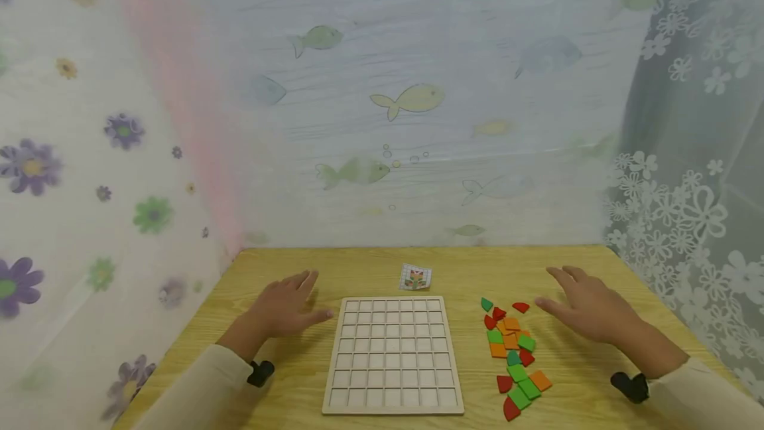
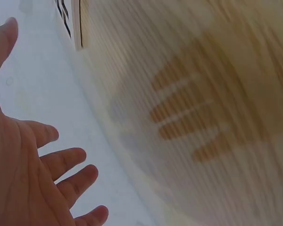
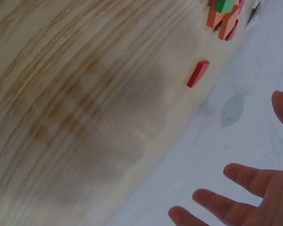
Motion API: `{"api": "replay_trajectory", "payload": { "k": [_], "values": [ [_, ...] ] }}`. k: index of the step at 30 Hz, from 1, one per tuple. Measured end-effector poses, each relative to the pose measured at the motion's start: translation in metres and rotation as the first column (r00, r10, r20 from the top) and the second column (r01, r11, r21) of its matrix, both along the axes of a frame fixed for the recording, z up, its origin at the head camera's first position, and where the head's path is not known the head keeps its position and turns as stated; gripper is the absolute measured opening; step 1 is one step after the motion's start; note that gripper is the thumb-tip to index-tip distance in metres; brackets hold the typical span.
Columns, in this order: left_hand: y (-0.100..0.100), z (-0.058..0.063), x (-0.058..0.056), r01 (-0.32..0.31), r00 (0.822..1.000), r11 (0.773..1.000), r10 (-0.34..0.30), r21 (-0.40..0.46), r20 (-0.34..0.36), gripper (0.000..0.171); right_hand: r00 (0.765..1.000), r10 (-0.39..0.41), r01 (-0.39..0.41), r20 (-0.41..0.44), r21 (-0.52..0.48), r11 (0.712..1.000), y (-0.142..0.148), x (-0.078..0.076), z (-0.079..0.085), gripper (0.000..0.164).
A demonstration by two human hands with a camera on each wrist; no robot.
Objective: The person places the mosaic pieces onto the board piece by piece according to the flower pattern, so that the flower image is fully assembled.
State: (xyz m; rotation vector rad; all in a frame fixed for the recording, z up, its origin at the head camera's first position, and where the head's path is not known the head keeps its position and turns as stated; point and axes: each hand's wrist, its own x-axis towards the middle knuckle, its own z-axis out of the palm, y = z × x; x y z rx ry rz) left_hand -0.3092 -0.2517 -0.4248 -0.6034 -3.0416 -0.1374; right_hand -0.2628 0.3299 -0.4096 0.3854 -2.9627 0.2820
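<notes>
The left hand (image 1: 283, 309) and right hand (image 1: 593, 307) hung spread wide over the left and right sides of the desk (image 1: 477, 267), the wrist views alone showing them palm-side; between them lay the gridded board (image 1: 392, 345), rows parallel to the desk's far edge, tiles (image 1: 510, 342) off its right edge, a card (image 1: 416, 277) past its far edge

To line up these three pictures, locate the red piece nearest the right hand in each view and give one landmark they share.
Head: the red piece lies right of centre, low down, just left of the right hand.
Left wrist: not in it.
Right wrist: the red piece is up and right of centre, apart from the other coloured pieces.
Shared landmark: the wood-grain table, in all three.
</notes>
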Motion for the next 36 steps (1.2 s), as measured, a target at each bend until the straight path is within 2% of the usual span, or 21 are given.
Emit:
{"api": "replay_trajectory", "payload": {
  "k": [8,14,19,23,27,36],
  "values": [
    [0.011,-0.008,-0.001,-0.007,0.995,0.997,0.0,0.071,0.104,0.102,0.999,0.01,-0.008,0.035,-0.05,0.999,-0.013,-0.009,-0.009,0.075],
    [0.016,-0.017,-0.005,0.011,0.986,0.984,-0.04,0.176,0.159,0.101,0.999,0.028,-0.025,0.047,-0.072,0.997,-0.019,-0.016,-0.013,0.065],
    [0.02,-0.022,-0.009,0.046,0.983,0.966,-0.089,0.254,0.16,0.091,0.996,0.04,-0.03,0.074,-0.128,0.991,-0.021,-0.026,-0.017,0.055],
    [0.024,-0.021,-0.009,0.074,0.982,0.953,-0.121,0.295,0.144,0.079,0.992,0.054,-0.031,0.111,-0.201,0.979,-0.026,-0.032,-0.021,0.048],
    [0.027,-0.02,-0.006,0.069,0.982,0.939,-0.123,0.338,0.144,0.068,0.989,0.05,-0.017,0.138,-0.232,0.973,-0.032,-0.034,-0.022,0.044],
    [0.036,-0.023,-0.009,-0.023,0.98,0.913,-0.059,0.407,0.19,0.059,0.979,0.054,0.004,0.197,-0.284,0.959,-0.034,-0.043,-0.028,0.026]
  ]
}}
